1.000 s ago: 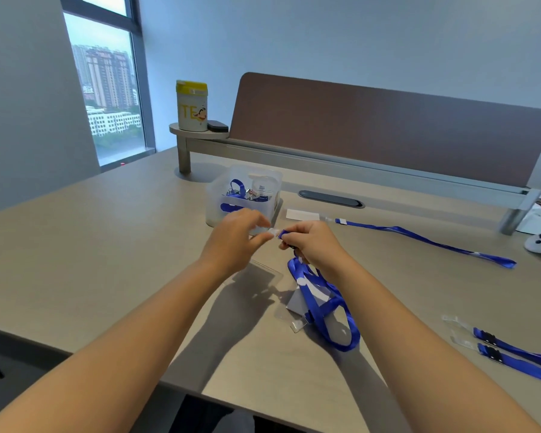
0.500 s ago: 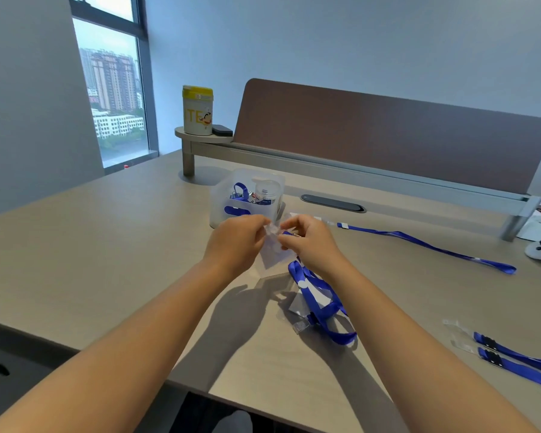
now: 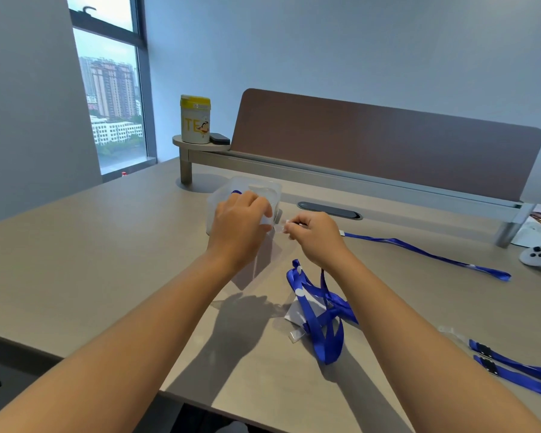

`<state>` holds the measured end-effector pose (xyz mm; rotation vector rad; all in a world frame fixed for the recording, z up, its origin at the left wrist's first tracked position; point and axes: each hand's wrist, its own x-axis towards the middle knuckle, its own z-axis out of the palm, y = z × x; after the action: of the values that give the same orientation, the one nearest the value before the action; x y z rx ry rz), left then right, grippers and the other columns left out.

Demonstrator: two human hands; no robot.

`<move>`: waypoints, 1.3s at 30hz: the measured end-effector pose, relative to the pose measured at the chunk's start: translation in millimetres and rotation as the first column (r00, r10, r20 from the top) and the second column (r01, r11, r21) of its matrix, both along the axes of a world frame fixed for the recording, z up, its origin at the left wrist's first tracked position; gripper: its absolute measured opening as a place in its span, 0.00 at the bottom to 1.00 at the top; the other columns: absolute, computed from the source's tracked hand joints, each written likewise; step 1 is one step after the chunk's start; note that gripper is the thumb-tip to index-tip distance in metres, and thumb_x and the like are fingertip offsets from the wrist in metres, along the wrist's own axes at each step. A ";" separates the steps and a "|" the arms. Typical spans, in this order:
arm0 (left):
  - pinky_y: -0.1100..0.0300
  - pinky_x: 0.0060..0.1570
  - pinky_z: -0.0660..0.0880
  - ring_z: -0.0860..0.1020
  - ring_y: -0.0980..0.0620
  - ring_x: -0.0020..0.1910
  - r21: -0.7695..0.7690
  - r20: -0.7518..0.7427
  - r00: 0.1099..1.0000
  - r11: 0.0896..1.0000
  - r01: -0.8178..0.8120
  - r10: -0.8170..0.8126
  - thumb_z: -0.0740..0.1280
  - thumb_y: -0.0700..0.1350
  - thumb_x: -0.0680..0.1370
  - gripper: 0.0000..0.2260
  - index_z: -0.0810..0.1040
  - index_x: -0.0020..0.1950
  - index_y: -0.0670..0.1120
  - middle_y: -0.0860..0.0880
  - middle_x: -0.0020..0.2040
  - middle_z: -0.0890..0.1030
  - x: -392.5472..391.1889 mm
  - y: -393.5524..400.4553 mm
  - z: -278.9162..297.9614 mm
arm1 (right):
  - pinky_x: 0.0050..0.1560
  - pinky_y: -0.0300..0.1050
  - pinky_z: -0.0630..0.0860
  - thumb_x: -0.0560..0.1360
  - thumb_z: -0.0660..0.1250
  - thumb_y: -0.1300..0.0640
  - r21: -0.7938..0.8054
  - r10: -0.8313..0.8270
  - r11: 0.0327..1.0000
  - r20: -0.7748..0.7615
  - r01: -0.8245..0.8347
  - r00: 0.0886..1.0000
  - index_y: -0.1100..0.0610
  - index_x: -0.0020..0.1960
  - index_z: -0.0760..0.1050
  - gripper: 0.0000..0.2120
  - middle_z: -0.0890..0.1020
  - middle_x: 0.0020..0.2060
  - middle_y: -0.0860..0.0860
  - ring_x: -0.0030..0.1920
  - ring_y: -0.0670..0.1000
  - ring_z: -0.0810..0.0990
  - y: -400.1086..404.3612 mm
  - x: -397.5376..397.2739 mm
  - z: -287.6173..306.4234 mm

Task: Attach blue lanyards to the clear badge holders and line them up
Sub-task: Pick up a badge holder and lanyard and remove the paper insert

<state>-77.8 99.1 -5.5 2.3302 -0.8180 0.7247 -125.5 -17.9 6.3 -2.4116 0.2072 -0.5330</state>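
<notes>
Head view: desk [image 3: 75, 276]. Left hand [image 3: 239, 228], fingers curled, pinches a clear holder [image 3: 263, 260] hanging at centre (above the desk). Right hand [image 3: 314, 234] at its 3 o'clock pinches the clip [image 3: 283, 222]; lanyard [image 3: 319, 307] trails toward 5 o'clock.

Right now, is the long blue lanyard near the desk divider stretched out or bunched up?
Stretched out: the long blue lanyard lies flat in one nearly straight line on the desk, right of both hands, which do not touch it.
</notes>
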 end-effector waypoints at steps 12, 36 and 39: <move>0.45 0.42 0.81 0.83 0.38 0.39 0.166 0.031 0.994 0.981 0.102 -0.108 0.72 0.42 0.69 0.09 0.83 0.45 0.38 0.37 0.42 0.85 0.0 6.0 -9.9 | 0.26 0.24 0.69 0.77 0.60 0.61 0.275 0.091 0.958 -0.033 -0.078 0.995 0.68 0.54 0.78 0.13 0.72 0.30 0.47 0.31 0.41 0.68 -0.3 -3.9 -4.8; 0.61 0.43 0.69 0.74 0.50 0.42 -0.010 -0.176 0.981 0.997 0.077 -0.078 0.58 0.44 0.78 0.14 0.80 0.52 0.38 0.40 0.51 0.82 2.6 -6.3 -5.5 | 0.42 0.45 0.76 0.76 0.61 0.61 0.226 0.042 0.973 0.062 -0.055 0.997 0.63 0.44 0.76 0.07 0.77 0.37 0.56 0.37 0.50 0.76 8.1 4.1 -10.3; 0.63 0.44 0.69 0.71 0.54 0.42 -0.139 -0.213 0.972 0.988 0.070 -0.099 0.59 0.42 0.78 0.13 0.80 0.52 0.38 0.40 0.51 0.83 3.4 -8.3 -6.4 | 0.47 0.49 0.80 0.76 0.61 0.62 0.290 0.031 0.955 0.106 -0.060 0.994 0.61 0.42 0.73 0.05 0.79 0.40 0.61 0.40 0.55 0.80 12.6 4.6 -10.0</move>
<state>-74.4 90.8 -11.9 2.1953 -0.7431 0.4593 -120.9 -5.3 -3.7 -2.0916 0.1730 -0.5591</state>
